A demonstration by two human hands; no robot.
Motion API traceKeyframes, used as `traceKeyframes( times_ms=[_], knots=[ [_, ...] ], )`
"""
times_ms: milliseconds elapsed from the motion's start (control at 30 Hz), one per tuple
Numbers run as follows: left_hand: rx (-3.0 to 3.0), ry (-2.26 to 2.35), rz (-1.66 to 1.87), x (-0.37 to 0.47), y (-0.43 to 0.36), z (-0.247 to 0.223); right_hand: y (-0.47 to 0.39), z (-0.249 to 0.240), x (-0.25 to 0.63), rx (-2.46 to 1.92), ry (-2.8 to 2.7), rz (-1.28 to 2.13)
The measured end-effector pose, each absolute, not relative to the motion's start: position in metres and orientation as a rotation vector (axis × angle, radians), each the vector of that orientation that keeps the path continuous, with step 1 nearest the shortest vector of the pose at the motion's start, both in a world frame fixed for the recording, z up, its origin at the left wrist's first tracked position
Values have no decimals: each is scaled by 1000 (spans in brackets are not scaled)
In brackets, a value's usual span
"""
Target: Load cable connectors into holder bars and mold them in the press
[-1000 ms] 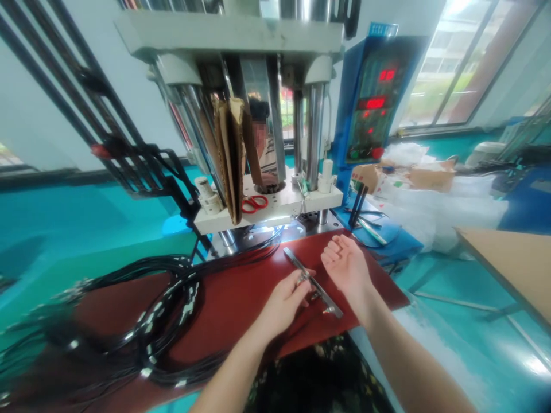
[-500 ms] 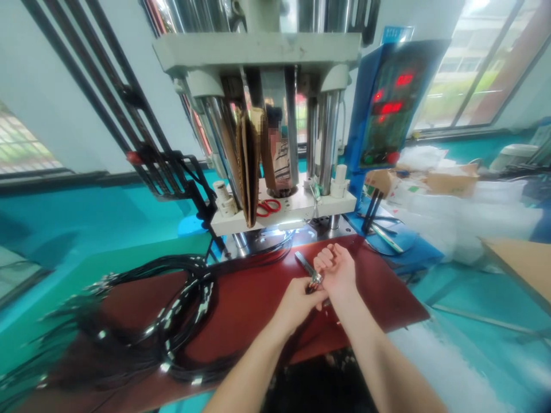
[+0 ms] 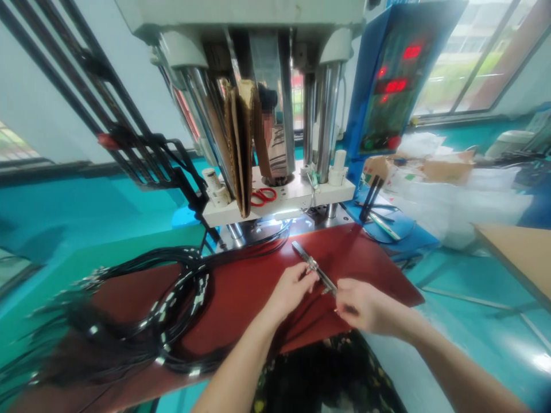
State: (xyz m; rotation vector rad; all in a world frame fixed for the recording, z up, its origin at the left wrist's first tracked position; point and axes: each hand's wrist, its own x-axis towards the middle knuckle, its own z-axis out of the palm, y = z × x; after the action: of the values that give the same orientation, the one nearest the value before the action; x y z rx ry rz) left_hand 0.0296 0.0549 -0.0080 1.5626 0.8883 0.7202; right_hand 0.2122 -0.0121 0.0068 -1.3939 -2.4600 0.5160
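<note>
Two bare hands meet at a slim metal bar [image 3: 326, 280], which lies slantwise above or on the red-brown worktop [image 3: 245, 304]; whether it touches the surface, I cannot tell. The left hand [image 3: 290, 292] has its thumb and fingers closed on the bar beside a small shiny fitting. The right hand [image 3: 361, 304] sits at the bar's near end, fingers curled inward; whether they pinch it is hidden. To the left, a looped bundle of black cables [image 3: 172, 304] spreads across the worktop. Behind stands a press, its pale plate [image 3: 297, 199] carrying red-handled scissors [image 3: 264, 197] beside upright folded cardboard [image 3: 244, 143]. A blue control box [image 3: 390, 80] glows with red digits at right.
</note>
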Motion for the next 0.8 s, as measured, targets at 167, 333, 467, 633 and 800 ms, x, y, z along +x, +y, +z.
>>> traceKeyframes(
  times_ms=[167,333,467,633,800],
  knots=[
    [1855,920,610,40,52,-22,-38,-26,213,-1510,-2531,-95],
    [1974,978,578,42,47,-26,-35,-43,214,-1553,-2534,-167],
    [2173,994,462,47,38,-26,-41,-36,219,-1525,-2501,-50],
    [2431,1121,337,56,29,-31,-55,-32,227,-1559,-2307,108],
    [2391,1202,338,55,28,-30,-43,-40,222,-1754,-2179,211]
  ],
)
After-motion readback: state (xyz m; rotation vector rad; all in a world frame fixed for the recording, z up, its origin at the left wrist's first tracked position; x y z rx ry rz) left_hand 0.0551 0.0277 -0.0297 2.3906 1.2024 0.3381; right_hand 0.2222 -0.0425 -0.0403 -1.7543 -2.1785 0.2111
